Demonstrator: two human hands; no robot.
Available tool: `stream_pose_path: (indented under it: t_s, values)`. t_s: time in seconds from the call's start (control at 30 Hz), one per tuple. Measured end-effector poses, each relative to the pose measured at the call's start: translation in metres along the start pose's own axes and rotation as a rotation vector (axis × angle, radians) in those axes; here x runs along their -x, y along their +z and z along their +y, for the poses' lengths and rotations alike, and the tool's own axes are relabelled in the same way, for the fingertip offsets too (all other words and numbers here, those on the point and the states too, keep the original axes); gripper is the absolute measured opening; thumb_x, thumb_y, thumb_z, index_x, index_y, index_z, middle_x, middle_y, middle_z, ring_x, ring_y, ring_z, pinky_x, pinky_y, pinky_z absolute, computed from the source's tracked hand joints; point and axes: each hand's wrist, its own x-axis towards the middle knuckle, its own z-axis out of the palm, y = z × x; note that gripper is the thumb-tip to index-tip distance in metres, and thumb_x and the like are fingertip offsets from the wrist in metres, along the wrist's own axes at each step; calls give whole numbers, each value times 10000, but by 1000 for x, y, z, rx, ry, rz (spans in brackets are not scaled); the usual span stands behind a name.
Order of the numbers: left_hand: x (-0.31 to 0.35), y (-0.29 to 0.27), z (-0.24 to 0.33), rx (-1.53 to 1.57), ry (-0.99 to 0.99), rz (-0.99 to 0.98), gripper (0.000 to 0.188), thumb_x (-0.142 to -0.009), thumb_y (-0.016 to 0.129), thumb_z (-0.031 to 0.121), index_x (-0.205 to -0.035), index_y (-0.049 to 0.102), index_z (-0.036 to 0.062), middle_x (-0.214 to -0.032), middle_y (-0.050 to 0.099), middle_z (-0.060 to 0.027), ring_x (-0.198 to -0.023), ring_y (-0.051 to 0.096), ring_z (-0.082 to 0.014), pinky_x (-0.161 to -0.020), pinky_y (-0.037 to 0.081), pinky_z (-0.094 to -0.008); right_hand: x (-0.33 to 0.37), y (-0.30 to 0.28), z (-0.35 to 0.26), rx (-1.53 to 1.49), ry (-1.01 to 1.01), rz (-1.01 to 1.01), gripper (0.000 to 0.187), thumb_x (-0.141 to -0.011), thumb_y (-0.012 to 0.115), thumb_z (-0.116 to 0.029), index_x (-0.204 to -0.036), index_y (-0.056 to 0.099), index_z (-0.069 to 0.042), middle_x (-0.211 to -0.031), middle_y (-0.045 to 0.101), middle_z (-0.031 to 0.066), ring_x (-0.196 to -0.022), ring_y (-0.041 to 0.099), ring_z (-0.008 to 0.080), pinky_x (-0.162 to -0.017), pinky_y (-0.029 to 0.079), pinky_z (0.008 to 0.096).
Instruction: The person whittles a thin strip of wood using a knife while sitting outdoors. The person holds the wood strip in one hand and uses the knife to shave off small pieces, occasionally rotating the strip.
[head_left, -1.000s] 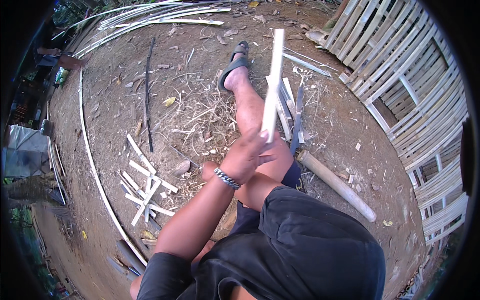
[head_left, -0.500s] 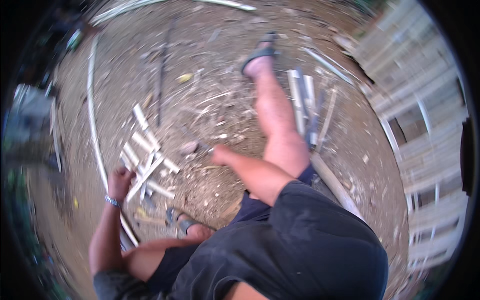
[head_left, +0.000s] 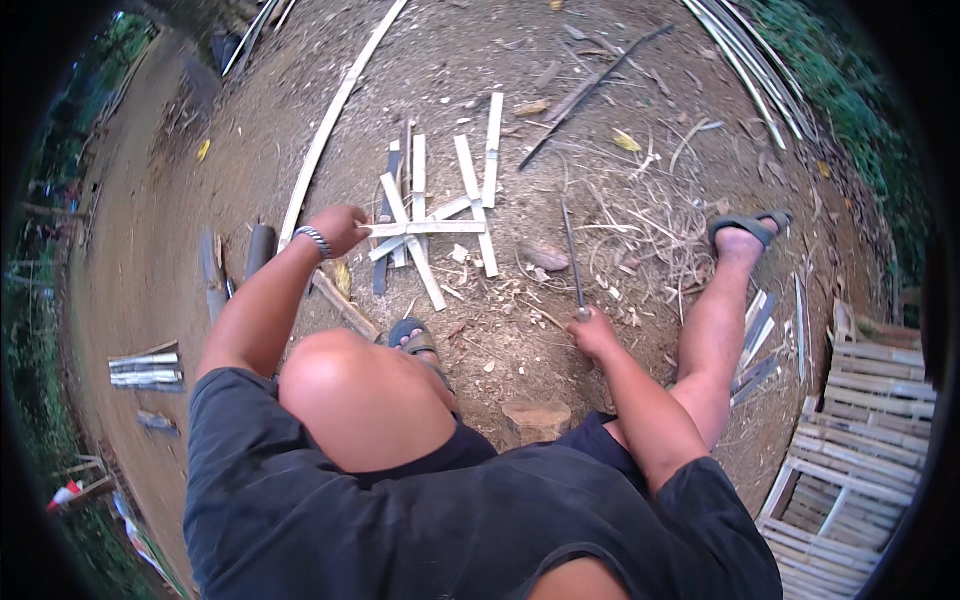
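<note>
My left hand point(head_left: 341, 230), with a patterned bracelet at the wrist, is closed on the near-left end of a pale bamboo strip point(head_left: 440, 228). That strip lies across several other split bamboo strips point(head_left: 466, 165) strewn on the dirt. In my right hand point(head_left: 594, 333) is a knife point(head_left: 573, 250) with a long, narrow dark blade pointing away from me. The fingers are wrapped round its handle. A brownish stone-like lump point(head_left: 545, 256) lies just left of the blade, among small pale chips. Between my legs is a short wooden block point(head_left: 536, 420).
Thin curled shavings point(head_left: 650, 235) cover the ground right of the knife. A long pale pole point(head_left: 335, 115) lies at left, and a dark stick point(head_left: 595, 95) lies farther off. More strips point(head_left: 755, 335) sit beside my right leg. A slatted bamboo panel point(head_left: 860, 440) stands at lower right.
The view has swung to the left and steadied. My left hand has come onto the end of a bamboo strip, while my right hand still holds the knife.
</note>
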Motion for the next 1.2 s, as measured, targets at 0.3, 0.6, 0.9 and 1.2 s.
stream_pose_path:
  t_s: [0.3, 0.6, 0.9, 1.2]
  values:
    - [-54, 56, -32, 20, 17, 302, 365, -849, 695, 256, -1169, 668, 83, -1192, 649, -156, -1101, 613, -351, -977, 484, -433, 26, -7, -15, 39, 161, -92, 319, -777, 718, -127, -1060, 616, -22, -838, 657, 78, -698, 611, 183, -636, 498, 343]
    - [-56, 91, -16, -94, 71, -14, 266, -785, 721, 193, -1024, 681, 85, -1035, 698, -136, -961, 667, -320, -862, 530, -430, 25, 10, -18, -168, 168, -129, 201, -808, 710, -104, -976, 617, -44, -758, 612, 35, -606, 566, 140, -547, 462, 320]
    - [19, 80, 42, 1362, 46, -289, 217, -869, 745, 111, -1042, 625, 59, -895, 676, -22, -805, 649, -120, -736, 535, -289, 88, 12, -104, -479, 44, -124, 256, -841, 776, -164, -879, 540, -74, -685, 553, -4, -518, 503, 93, -458, 411, 264]
    - [32, 22, 168, 1600, 296, -228, 347, -846, 763, 70, -1137, 575, 42, -967, 678, -45, -894, 686, -160, -824, 579, -331, 127, 41, -173, -474, -302, -122, 288, -820, 797, -195, -952, 602, -29, -722, 616, 19, -599, 565, 103, -560, 468, 276]
